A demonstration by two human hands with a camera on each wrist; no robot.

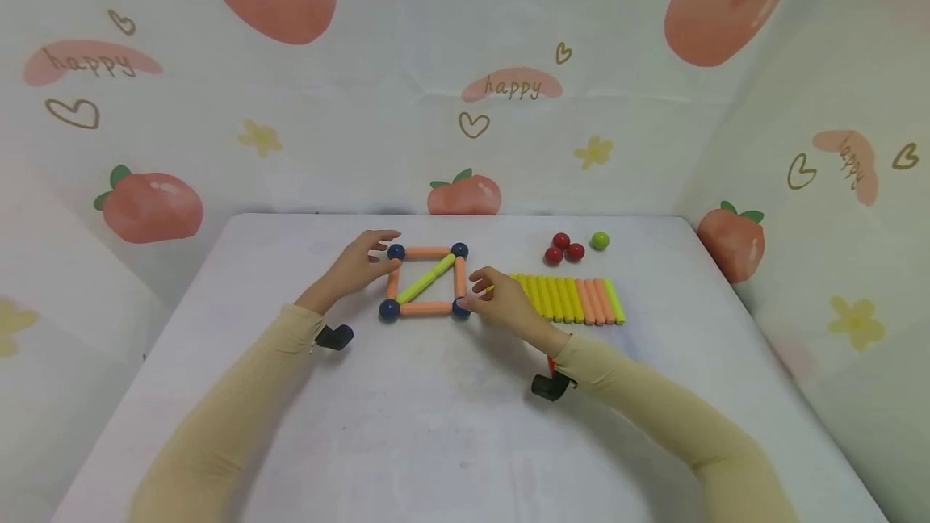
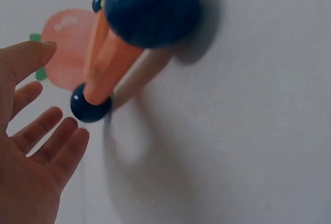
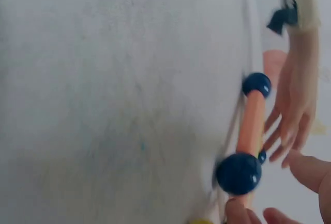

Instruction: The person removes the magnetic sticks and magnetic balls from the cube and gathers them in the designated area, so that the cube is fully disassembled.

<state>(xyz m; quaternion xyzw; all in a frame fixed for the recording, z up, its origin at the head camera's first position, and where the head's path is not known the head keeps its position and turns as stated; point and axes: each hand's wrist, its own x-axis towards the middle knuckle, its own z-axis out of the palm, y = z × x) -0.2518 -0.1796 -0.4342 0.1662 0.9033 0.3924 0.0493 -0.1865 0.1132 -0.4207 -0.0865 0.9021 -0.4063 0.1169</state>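
Observation:
A square of orange rods [image 1: 426, 309] and blue balls [image 1: 389, 310] lies on the table, with a yellow-green diagonal rod [image 1: 425, 279] running from its lower left ball to its upper right one. Beside the square's left side is my left hand [image 1: 361, 263], fingers spread and apart from the far-left ball [image 2: 89, 105] in the left wrist view. My right hand [image 1: 503, 302] hovers by the lower right ball [image 3: 239, 174]. Its thumb and fingers are parted, with fingertips close to the right-side rod; whether they touch it I cannot tell.
Right of the square lies a row of yellow rods [image 1: 550, 299], orange rods [image 1: 594, 302] and a green rod [image 1: 614, 301], partly behind my right hand. Several red balls [image 1: 561, 240] and a green ball [image 1: 600, 240] sit behind them. Something red [image 1: 551, 364] shows beneath my right wrist.

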